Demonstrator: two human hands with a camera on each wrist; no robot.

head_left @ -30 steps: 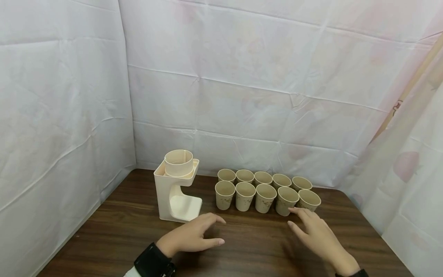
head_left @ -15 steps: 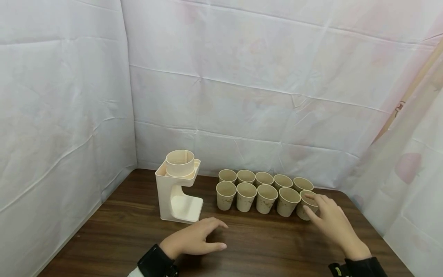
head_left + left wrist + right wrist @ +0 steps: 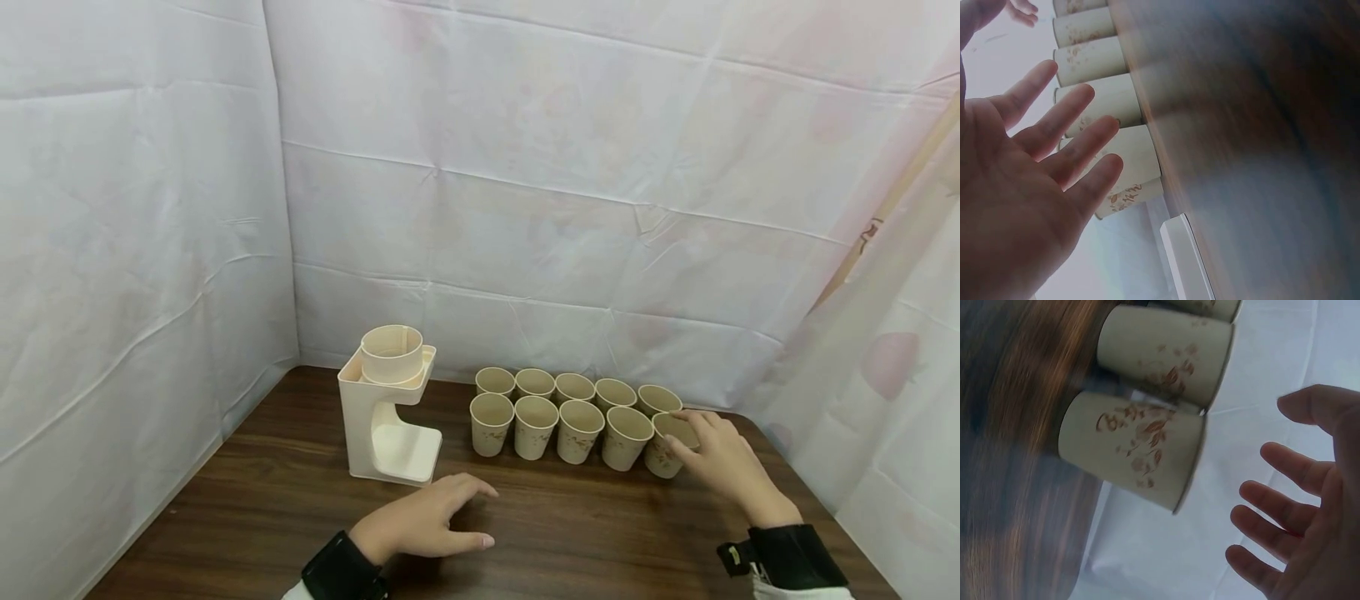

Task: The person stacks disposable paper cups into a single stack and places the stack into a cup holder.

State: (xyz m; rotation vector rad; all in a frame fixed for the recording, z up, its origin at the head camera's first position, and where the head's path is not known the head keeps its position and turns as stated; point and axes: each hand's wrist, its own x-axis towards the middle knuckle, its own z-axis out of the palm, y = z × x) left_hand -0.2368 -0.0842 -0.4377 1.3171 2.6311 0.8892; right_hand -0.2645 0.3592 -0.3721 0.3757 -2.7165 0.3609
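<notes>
Paper cups with a brown leaf print stand upright in two rows: a front row [image 3: 536, 437] and a back row [image 3: 574, 386]. My right hand [image 3: 723, 462] hovers at the front-row cup on the far right [image 3: 662, 460], fingers spread and thumb apart. In the right wrist view a gap shows between its fingertips and that printed cup [image 3: 1132, 450]. My left hand [image 3: 420, 523] is held over the table in front of a cream stand [image 3: 360, 429], palm facing the cups with fingers loosely extended, holding nothing. A round cream cylinder [image 3: 392, 358] sits on top of the stand.
The dark wooden table [image 3: 570, 542] has white cloth [image 3: 525, 208] hung behind it and on both sides. The stand's low flat base [image 3: 408, 454] juts toward the cups. Black bands [image 3: 341, 571] are strapped round both wrists.
My right hand has moved right, from the fourth front cup to the cup at the row's right end. The left hand stays nearly still, and the cups stand as before.
</notes>
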